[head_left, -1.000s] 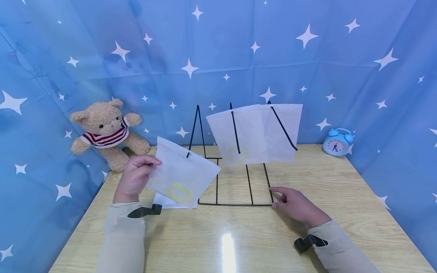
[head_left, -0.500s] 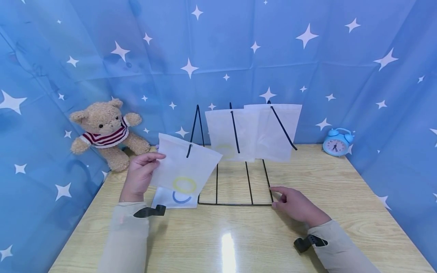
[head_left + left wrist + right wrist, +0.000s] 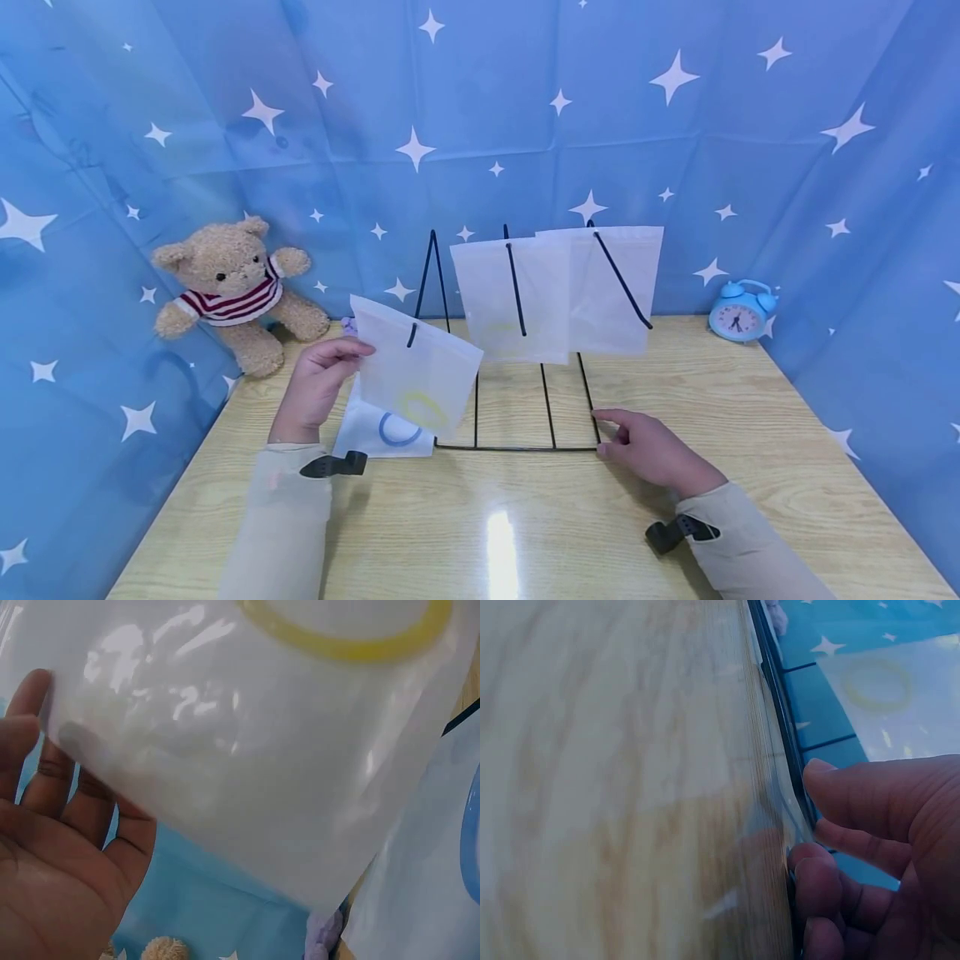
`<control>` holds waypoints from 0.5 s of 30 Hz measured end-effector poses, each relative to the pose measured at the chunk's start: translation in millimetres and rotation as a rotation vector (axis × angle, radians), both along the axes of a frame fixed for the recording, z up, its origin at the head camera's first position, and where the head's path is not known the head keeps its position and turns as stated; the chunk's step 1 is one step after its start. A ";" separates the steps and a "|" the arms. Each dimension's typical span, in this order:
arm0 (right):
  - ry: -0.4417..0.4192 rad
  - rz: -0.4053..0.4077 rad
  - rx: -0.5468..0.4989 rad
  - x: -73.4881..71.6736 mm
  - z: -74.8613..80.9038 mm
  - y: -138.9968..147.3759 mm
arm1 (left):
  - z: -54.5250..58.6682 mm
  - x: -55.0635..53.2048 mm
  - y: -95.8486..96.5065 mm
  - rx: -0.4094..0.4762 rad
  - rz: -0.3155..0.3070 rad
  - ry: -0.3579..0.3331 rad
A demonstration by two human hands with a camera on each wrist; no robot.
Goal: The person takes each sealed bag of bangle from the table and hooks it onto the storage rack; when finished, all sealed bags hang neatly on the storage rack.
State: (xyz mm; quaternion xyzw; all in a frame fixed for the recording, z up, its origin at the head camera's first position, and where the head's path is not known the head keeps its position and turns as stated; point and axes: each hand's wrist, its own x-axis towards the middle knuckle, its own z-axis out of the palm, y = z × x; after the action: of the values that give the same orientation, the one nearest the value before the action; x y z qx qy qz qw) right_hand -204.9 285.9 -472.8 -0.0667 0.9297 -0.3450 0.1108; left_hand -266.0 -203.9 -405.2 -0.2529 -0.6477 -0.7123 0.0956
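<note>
My left hand pinches the left edge of a translucent white plastic bag, thumb against fingers. The bag hangs tilted from the left prong of a black wire display rack; a yellow ring shows inside it. At the rack's front right base corner, my right hand holds the wire between thumb and fingers. Another bag hangs from the middle prong, with faint yellow near its bottom, and a third bag from the right prong.
Partly behind the held bag, a white sheet or bag with a blue ring lies on the wooden table. A teddy bear sits at the back left, beside a small purple thing. A blue alarm clock stands back right.
My left hand has shifted right and slightly up with the bag, showing more of the blue ring. The middle bag has swung on its prong. My right hand has stayed still.
</note>
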 end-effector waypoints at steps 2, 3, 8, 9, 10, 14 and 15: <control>0.003 0.002 0.004 0.6 0.4 -0.1 | -2.1 -1.5 -1.0 -0.012 -0.057 0.001; 0.005 0.004 0.003 1.1 0.7 -0.3 | -2.9 -2.0 -1.3 -0.022 -0.082 -0.003; 0.012 0.010 -0.005 3.2 1.1 -0.9 | -5.8 -3.7 -1.8 -0.129 -0.151 -0.044; 0.012 0.008 -0.008 3.3 1.2 -0.9 | -6.5 -3.8 -1.4 -0.153 -0.155 -0.054; 0.013 0.010 -0.007 3.2 1.2 -1.0 | -7.1 -4.0 -1.3 -0.175 -0.165 -0.066; 0.008 0.007 -0.007 1.8 1.4 -0.7 | -11.2 -5.8 -0.9 -0.237 -0.225 -0.143; 0.008 0.005 -0.007 1.5 1.5 -0.6 | -12.4 -6.4 -0.9 -0.252 -0.239 -0.166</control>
State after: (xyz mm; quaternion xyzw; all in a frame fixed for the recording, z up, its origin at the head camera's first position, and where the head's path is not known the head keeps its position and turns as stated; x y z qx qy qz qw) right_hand -203.4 285.2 -471.3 -0.0706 0.9287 -0.3478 0.1079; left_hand -272.3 -204.8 -417.6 -0.2783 -0.7029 -0.6501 -0.0759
